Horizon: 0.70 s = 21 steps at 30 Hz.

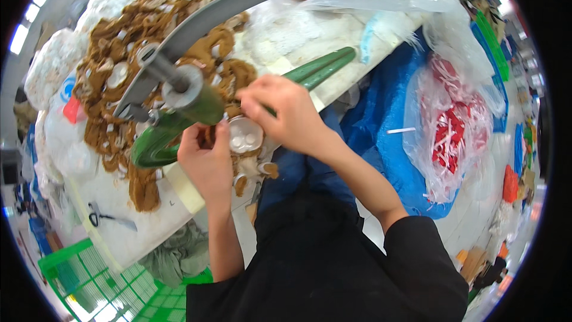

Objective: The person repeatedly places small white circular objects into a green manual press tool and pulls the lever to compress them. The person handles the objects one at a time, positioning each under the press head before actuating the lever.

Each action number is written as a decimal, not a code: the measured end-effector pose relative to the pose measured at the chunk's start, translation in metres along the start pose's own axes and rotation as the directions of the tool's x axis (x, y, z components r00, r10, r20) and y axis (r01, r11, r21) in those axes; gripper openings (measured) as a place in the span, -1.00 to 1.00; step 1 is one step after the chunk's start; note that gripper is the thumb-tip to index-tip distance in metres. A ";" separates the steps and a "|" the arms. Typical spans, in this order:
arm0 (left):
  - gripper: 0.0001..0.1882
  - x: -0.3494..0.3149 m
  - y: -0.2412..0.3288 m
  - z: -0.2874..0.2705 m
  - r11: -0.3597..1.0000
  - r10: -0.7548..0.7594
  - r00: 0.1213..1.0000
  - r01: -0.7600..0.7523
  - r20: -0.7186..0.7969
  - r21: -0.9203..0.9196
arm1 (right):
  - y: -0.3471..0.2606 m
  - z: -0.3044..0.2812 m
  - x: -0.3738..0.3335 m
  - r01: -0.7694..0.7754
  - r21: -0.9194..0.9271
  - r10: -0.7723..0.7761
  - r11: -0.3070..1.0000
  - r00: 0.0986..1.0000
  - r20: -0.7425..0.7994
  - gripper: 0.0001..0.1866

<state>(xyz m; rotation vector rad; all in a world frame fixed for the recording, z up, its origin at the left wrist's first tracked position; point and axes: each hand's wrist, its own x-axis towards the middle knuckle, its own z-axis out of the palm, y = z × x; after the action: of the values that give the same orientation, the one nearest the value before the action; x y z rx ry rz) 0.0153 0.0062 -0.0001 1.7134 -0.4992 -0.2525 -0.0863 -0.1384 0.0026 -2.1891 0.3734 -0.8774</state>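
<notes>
A green hand press (pixel 158 146) with a long grey lever (pixel 202 21) stands on the table in front of me. My left hand (pixel 208 158) is at the press, just below its round head, thumb and fingers pinched on a brown plush piece (pixel 206 137) that they mostly cover. Close to its right sits a small round dish (pixel 245 135) with a few white discs inside. Over the far right side of that dish is my right hand (pixel 283 110), its fingers curled and pressed together. Whatever it pinches, if anything, is hidden.
A big heap of brown plush pieces (pixel 128 42) with white parts covers the table's left. Scissors (pixel 110 217) lie near its front left edge. A green crate (pixel 101 286) stands below left. On the right, a blue sack (pixel 381 137) holds a clear bag of red-and-white material (pixel 450 137).
</notes>
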 end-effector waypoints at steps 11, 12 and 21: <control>-0.66 0.029 -0.034 -0.002 0.939 0.195 0.979 -0.202 0.052 0.277 | 0.155 0.041 0.067 -0.180 -0.533 0.036 0.827 0.962 -0.270 -0.94; -0.54 0.000 0.016 0.014 0.885 0.213 0.974 -0.227 0.079 0.407 | 0.146 0.041 0.067 -0.163 -0.476 0.046 0.865 0.968 -0.248 -0.94; -0.58 0.010 0.000 0.000 0.829 0.437 0.892 -0.450 0.116 0.333 | 0.164 0.053 0.076 -0.333 -0.485 0.201 0.809 0.931 -0.304 -0.92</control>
<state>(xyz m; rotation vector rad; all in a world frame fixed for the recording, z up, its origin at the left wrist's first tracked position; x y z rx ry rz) 0.0243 0.0016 0.0008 1.8791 -1.0015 0.1571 0.0059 -0.2608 -0.1066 -2.4328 1.1407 -0.9590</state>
